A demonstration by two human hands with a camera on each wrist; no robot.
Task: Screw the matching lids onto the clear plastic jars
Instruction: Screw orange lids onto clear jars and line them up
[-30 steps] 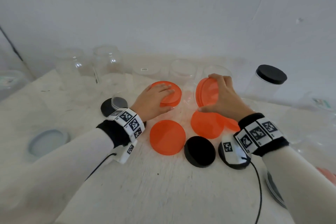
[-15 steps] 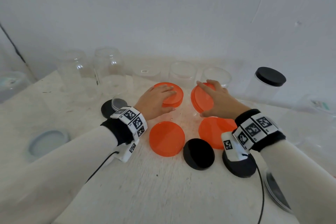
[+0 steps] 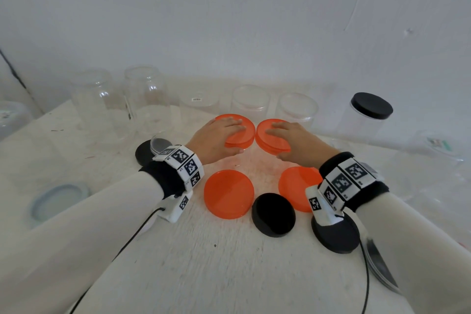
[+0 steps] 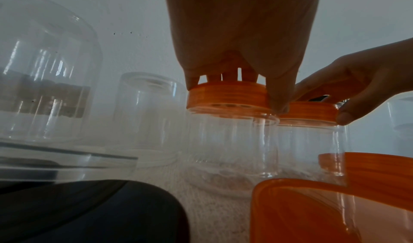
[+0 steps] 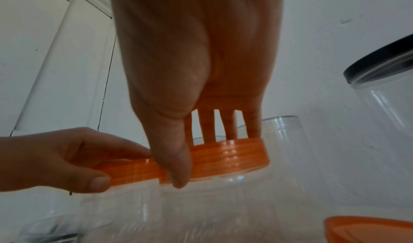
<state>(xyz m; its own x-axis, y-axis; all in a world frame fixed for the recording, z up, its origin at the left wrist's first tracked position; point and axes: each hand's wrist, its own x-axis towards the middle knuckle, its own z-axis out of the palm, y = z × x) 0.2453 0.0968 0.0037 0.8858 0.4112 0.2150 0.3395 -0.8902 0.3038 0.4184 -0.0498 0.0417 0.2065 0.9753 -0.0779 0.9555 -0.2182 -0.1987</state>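
Note:
Two orange lids sit on clear jars side by side at the table's middle. My left hand [image 3: 224,137] grips the left orange lid [image 3: 248,130], fingers over the top and thumb at the near rim; the left wrist view shows this lid [image 4: 228,98] seated on its jar [image 4: 232,140]. My right hand [image 3: 285,140] grips the right orange lid [image 3: 267,144] the same way. In the right wrist view its thumb [image 5: 172,158] presses the lid's rim [image 5: 234,156] over the clear jar [image 5: 201,208].
Two loose orange lids [image 3: 229,194] [image 3: 295,186] and black lids [image 3: 274,214] [image 3: 336,234] [image 3: 144,153] lie in front of my hands. Several open clear jars [image 3: 251,104] line the back. A jar with a black lid [image 3: 367,120] stands at right, a grey lid [image 3: 58,199] at left.
My right hand has brought its orange lid down from a steep tilt to lie flat on the right jar. The left hand has stayed on its lid.

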